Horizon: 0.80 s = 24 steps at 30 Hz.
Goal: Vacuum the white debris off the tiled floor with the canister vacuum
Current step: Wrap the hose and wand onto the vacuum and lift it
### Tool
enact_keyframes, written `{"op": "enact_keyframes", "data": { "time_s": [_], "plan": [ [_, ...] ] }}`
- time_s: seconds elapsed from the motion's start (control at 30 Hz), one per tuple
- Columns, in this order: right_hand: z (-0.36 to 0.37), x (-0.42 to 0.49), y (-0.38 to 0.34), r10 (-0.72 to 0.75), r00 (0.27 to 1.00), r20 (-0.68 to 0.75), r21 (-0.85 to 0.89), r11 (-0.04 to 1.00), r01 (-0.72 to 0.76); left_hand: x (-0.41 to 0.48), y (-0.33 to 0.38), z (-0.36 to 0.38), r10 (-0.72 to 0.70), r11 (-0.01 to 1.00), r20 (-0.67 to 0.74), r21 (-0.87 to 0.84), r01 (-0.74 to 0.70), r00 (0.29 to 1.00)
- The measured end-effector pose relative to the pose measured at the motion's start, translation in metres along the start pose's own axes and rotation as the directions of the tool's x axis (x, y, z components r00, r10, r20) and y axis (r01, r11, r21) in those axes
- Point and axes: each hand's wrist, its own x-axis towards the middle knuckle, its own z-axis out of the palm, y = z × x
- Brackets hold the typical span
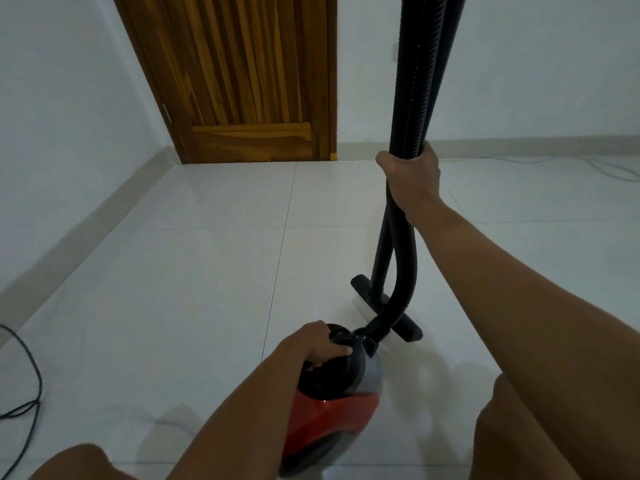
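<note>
Left hand (pixel 320 346) grips canister vacuum (pixel 332 415) handle (pixel 341 336) | right hand (pixel 412 178) clamps hose (pixel 408 81) (and wand (pixel 380 254) together)

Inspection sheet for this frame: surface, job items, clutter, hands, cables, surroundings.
Surface: tiled floor, pale and glossy; no white debris discernible.
Job's things: red, black and grey canister vacuum at bottom centre; hose and wand bundled upright; floor nozzle down at the tiles.
Clutter: nothing seen.
Grippers: left hand grips the canister's top handle; right hand grips wand and hose together.
Cables: dark cable on the floor at left edge; thin cable along the far right wall.
Surroundings: wooden door, white walls, skirting.
</note>
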Motion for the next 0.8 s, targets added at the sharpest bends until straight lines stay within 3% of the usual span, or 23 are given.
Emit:
{"op": "enact_keyframes", "data": {
  "time_s": [0.27,0.47,0.8],
  "plan": [
    [-0.005,0.046,-0.104,0.041,0.999,-0.002,0.053,0.998,-0.041,-0.027,0.044,-0.075,0.001,0.995,-0.182,-0.097,-0.019,0.983],
    [-0.020,0.098,-0.270,0.082,0.997,0.000,0.078,0.994,-0.082,-0.118,0.123,-0.198,-0.042,0.991,-0.260,-0.134,0.007,0.965],
    [0.015,0.161,-0.563,0.091,0.979,0.184,0.040,0.994,-0.100,-0.308,0.197,-0.396,-0.124,0.963,-0.262,-0.264,0.052,0.957]
  ]
}}
